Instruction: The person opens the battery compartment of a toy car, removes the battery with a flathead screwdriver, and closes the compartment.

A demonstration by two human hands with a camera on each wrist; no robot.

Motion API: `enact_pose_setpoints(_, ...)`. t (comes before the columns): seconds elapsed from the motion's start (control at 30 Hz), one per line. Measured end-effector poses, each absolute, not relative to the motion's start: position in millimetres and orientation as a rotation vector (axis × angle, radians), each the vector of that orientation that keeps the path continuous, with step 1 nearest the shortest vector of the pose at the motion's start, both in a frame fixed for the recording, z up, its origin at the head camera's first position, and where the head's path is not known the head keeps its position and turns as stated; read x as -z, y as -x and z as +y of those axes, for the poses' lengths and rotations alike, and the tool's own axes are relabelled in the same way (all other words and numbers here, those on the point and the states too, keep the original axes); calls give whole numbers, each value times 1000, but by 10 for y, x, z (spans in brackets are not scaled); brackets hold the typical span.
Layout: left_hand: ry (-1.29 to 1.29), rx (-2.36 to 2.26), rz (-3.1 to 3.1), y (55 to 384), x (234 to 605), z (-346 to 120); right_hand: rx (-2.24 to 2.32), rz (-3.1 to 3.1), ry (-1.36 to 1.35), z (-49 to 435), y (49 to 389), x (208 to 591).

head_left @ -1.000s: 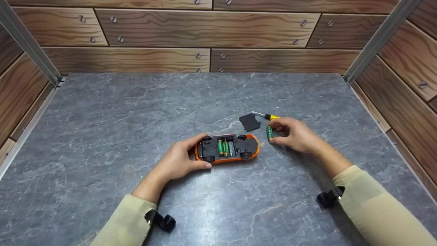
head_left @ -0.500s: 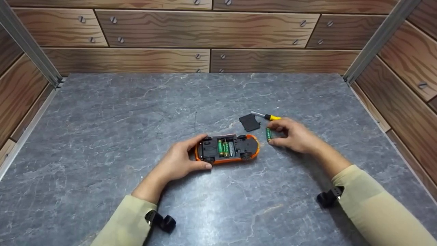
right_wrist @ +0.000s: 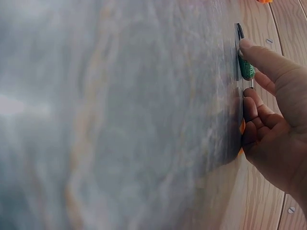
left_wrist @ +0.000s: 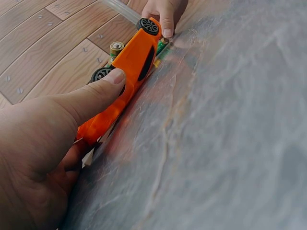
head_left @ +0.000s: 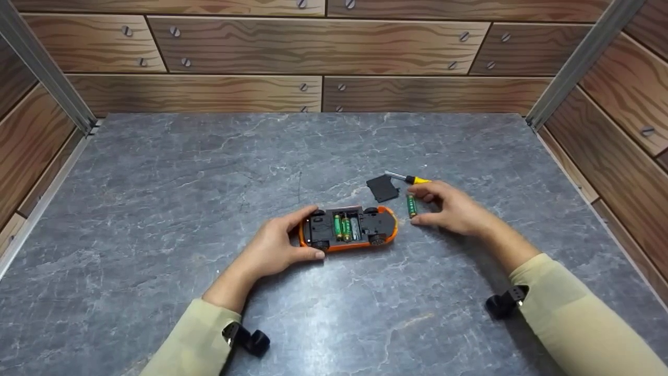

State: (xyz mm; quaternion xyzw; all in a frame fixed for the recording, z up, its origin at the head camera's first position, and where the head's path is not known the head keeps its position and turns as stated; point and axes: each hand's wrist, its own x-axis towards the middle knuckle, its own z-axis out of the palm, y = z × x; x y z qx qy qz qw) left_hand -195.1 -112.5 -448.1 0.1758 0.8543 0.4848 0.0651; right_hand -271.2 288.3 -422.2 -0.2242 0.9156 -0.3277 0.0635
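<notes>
An orange toy car (head_left: 377, 224) lies wheels up on the table, its battery compartment uncovered. Two green batteries (head_left: 342, 227) sit in the compartment; the slot on their right looks grey. My left hand (head_left: 271, 244) grips the car's left end, thumb on the near side and fingers on the far side. In the left wrist view the thumb presses beside a wheel of the orange car (left_wrist: 134, 60). To the right of the car, my right hand (head_left: 455, 210) pinches a loose green battery (head_left: 412, 207) between thumb and index finger, low over the table or touching it; I cannot tell which.
A black battery cover (head_left: 382, 188) lies behind the right end of the car. Beside it is a screwdriver (head_left: 419, 180) with a yellow and black handle, partly behind my right fingers. Wood-patterned walls (head_left: 318, 47) enclose the grey marbled table (head_left: 209, 156).
The battery in my right fingers has shifted slightly toward me and turned a little, with the thumb following. My left hand and the car stay where they were.
</notes>
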Motion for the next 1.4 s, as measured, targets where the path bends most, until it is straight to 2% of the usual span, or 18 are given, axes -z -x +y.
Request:
enact_pose_setpoints(0.73, -500, -1424, 2584, 1946, 4481, -1127, 1221, 2758, 518, 2778, 2607, 4093)
enact_pose_setpoints(1.1, -541, -1454, 2591, 1938, 4482, -1133, 1245, 2799, 836, 2278, 2371, 3877)
enact_pose_setpoints(1.4, -554, -1448, 2601, 1941, 4479, -1134, 1058, 2732, 992, 1898, 2202, 3895)
